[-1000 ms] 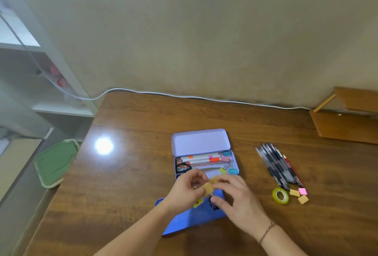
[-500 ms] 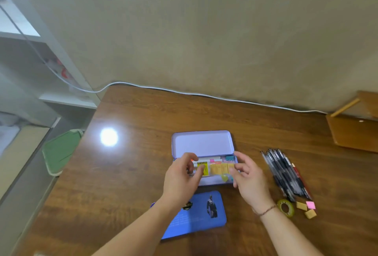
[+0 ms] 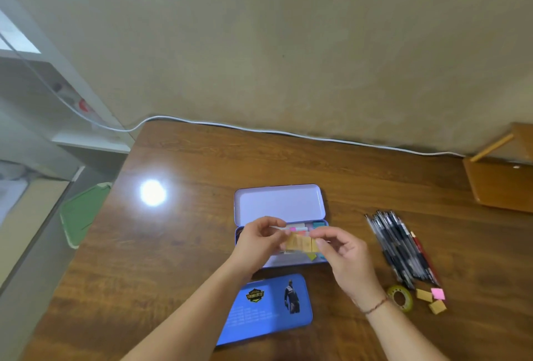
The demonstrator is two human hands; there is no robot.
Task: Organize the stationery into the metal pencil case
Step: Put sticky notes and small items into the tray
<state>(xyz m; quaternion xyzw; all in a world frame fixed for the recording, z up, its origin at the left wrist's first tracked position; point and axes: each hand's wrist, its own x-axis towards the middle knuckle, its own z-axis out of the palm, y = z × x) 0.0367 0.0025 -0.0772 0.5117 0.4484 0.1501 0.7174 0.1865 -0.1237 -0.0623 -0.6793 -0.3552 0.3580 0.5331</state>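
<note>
Both hands, left (image 3: pixel 257 241) and right (image 3: pixel 340 248), pinching sticky-note strip (image 3: pixel 301 243) over open metal pencil case (image 3: pixel 279 202). Placing step, likely. Next: lower it flat inside; pens (image 3: pixel 403 248) wait on tabletop (image 3: pixel 202 164).

a brown wooden table (image 3: pixel 202 176) with a visible grain fills the lower part of the head view; a round white glare of light (image 3: pixel 153 192) sits on its left half; a thin white cable (image 3: pixel 288 132) runs along the table's far edge where it meets a plain beige wall (image 3: pixel 288 43), then climbs up and to the left; a white shelf unit (image 3: pixel 66 130) stands left of the table, with something red, too blurred to tell, on it; a green mat (image 3: pixel 83 210) with a pale rim lies lower down beside the table's left edge; an orange-brown wooden stand (image 3: pixel 501 184) rests at the table's far right.
</note>
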